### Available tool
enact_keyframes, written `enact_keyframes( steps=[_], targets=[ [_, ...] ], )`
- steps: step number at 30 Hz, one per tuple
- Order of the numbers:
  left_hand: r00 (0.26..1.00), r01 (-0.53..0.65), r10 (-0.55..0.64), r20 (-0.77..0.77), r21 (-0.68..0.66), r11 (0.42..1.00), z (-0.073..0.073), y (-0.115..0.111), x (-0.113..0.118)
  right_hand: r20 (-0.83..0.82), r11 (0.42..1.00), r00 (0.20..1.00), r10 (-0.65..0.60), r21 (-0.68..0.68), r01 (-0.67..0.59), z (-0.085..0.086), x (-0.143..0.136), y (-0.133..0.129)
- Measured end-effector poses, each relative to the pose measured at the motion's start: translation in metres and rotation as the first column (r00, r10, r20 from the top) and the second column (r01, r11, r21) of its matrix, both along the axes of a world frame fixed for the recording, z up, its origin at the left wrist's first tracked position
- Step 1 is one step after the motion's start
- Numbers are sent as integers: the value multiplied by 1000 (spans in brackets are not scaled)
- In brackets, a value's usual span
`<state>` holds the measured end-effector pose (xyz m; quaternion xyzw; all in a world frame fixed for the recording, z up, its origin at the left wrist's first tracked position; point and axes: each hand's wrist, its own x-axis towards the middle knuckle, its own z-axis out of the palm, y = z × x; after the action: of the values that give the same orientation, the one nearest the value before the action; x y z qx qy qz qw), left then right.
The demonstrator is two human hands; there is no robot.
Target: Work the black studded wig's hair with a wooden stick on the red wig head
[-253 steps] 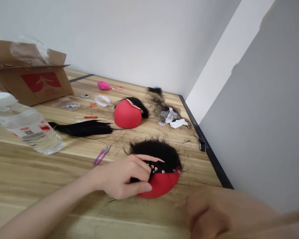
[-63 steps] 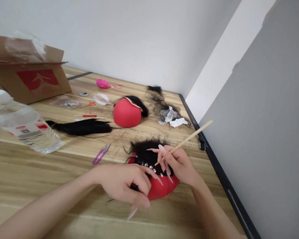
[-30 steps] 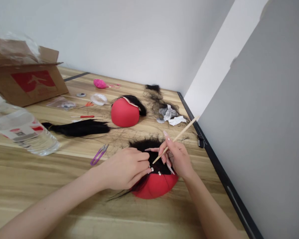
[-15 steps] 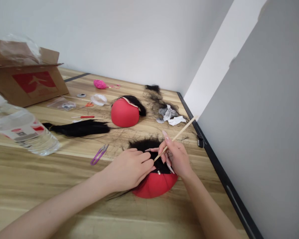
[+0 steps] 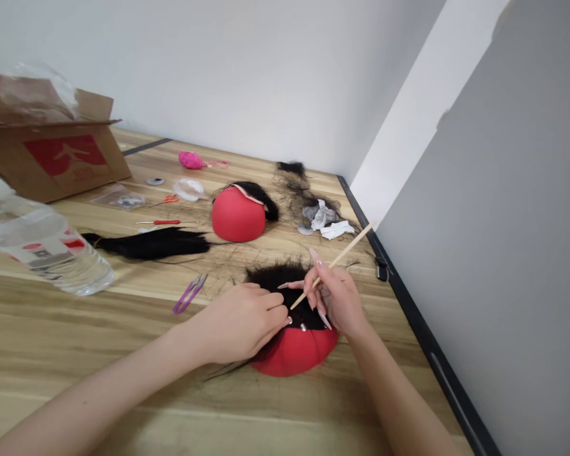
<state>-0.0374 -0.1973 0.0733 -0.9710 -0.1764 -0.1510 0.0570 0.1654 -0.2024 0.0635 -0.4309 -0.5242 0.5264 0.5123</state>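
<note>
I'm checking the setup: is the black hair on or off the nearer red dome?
On: black hair covers the far part of the nearer red dome, shiny studs at its edge.

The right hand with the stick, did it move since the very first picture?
Yes. The right hand moved forward and to the left, closer to the far red dome.

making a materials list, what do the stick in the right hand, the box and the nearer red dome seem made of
Stick: likely bamboo or wood, from its pale tan, matte surface. Box: apparently cardboard, dull brown, with stiff folded flaps. Nearer red dome: smooth and low-sheen, perhaps foam or fabric-covered; cannot tell which.
</note>
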Motion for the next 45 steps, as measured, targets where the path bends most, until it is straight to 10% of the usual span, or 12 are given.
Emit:
enact_keyframes(
  steps=[45],
  targets=[
    [995,90,-84,54,-133,987,4,4,-2,39,1000,999,-12,-4,12,1,1,0]
  ],
)
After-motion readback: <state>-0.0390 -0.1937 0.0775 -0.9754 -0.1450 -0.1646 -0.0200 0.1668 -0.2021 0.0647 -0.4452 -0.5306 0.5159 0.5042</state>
